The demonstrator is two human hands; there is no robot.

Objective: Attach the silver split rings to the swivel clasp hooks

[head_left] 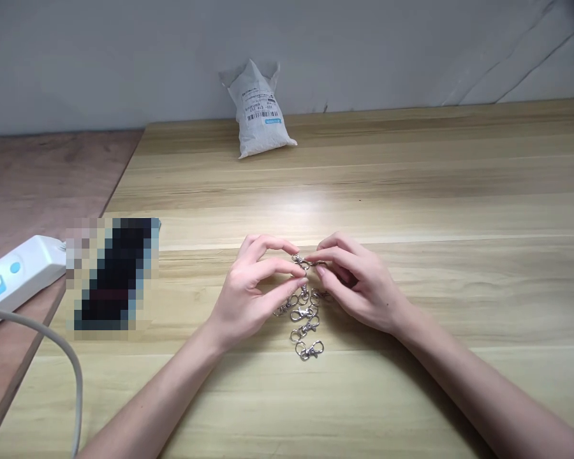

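Note:
Several silver swivel clasps with split rings lie on the wooden table between and below my hands; the nearest swivel clasp [310, 350] lies apart from the others. My left hand [253, 287] is closed, its thumb and fingertips at a silver swivel clasp [298, 260] at the top of the group. From the other side, my right hand [356, 277] pinches the same small metal piece between thumb and forefinger. Fingertips partly cover it, so which part each hand grips is hard to see. Another clasp [318, 295] is partly hidden beside my right thumb.
A white plastic parcel bag [263, 118] with a printed label stands at the back, near the grey wall. To the left lies a blurred-out dark phone-like slab [117, 274]. A white power strip [29, 271] and a looping cable [74, 363] occupy the left edge.

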